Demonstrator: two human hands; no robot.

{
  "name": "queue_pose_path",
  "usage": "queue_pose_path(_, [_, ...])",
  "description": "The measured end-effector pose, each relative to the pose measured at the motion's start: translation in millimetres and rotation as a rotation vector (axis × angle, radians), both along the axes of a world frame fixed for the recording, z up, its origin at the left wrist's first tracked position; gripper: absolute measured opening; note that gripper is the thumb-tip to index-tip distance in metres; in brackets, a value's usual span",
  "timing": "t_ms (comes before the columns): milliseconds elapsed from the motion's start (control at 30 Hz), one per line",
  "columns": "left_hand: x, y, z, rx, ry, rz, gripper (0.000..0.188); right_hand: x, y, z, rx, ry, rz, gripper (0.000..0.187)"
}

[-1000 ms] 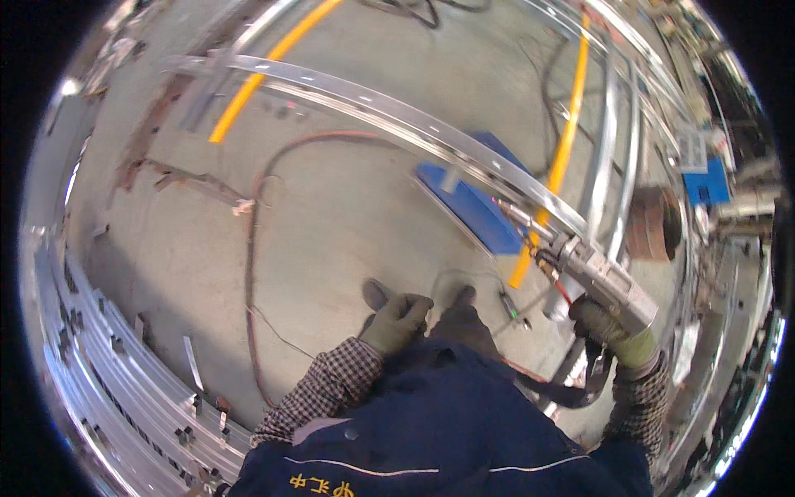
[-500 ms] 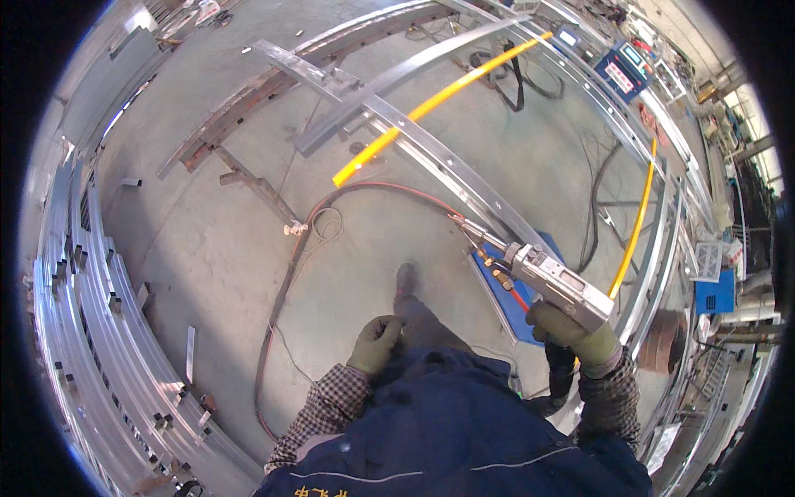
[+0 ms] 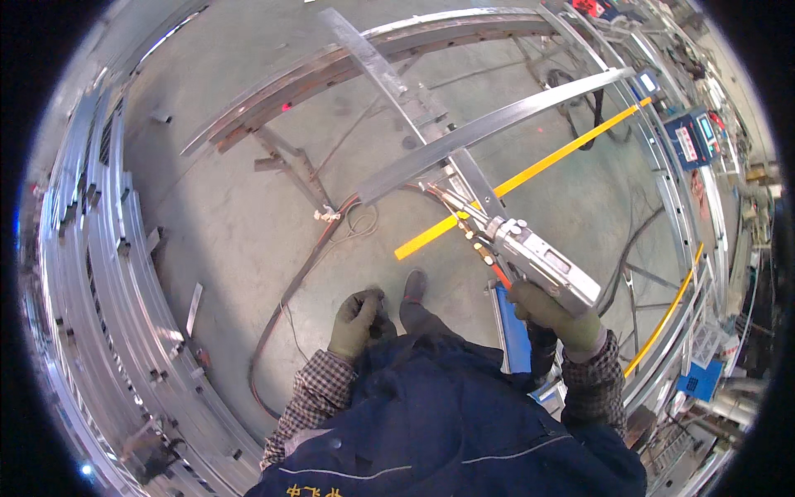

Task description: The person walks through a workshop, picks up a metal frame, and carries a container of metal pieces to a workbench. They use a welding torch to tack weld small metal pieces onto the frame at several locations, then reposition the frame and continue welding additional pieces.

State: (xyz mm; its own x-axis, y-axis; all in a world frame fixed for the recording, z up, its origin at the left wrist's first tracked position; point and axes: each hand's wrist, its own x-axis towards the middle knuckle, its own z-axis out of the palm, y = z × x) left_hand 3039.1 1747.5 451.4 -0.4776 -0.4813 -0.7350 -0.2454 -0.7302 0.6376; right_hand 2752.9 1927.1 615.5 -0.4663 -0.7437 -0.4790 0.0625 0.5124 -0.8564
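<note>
My right hand [image 3: 556, 316], in an olive glove, is closed round a silver welding gun [image 3: 551, 263] with a small screen on top. Its narrow front end [image 3: 451, 199] points forward and left, close to where two metal bars meet. A grey square tube [image 3: 497, 124] lies across a longer metal bar [image 3: 373, 70] there. Brass fittings [image 3: 479, 247] and a red hose run beneath the gun's front. Held low in front of my body, my left hand [image 3: 354, 323] has its gloved fingers curled in; whatever may be in them is hidden.
Yellow strips [image 3: 530, 172] lie across the frame on the right. A rusty steel beam [image 3: 298, 91] spans the far side. Cables and a hose [image 3: 290, 290] loop over the floor. Metal profiles [image 3: 99, 273] are stacked at left. A blue machine [image 3: 691, 139] stands far right.
The view has shifted, so the bars sit lower and farther right. The welding gun's tip has come nearer the crossing of the bars. My left hand stays low, fingers still curled.
</note>
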Motion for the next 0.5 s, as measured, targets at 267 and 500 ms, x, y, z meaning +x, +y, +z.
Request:
queue_pose_path(267, [-59.4,-46.0,16.4,-0.102,0.122,-0.372,0.038,2.5,25.5,-58.2,-0.011,0.473,-0.407,0.049])
queue_pose_path(500, [-133.6,-32.6,21.0,-0.193,0.261,-0.866,0.035,-36.2,125.4,-134.9,0.409,0.613,-0.985,0.066])
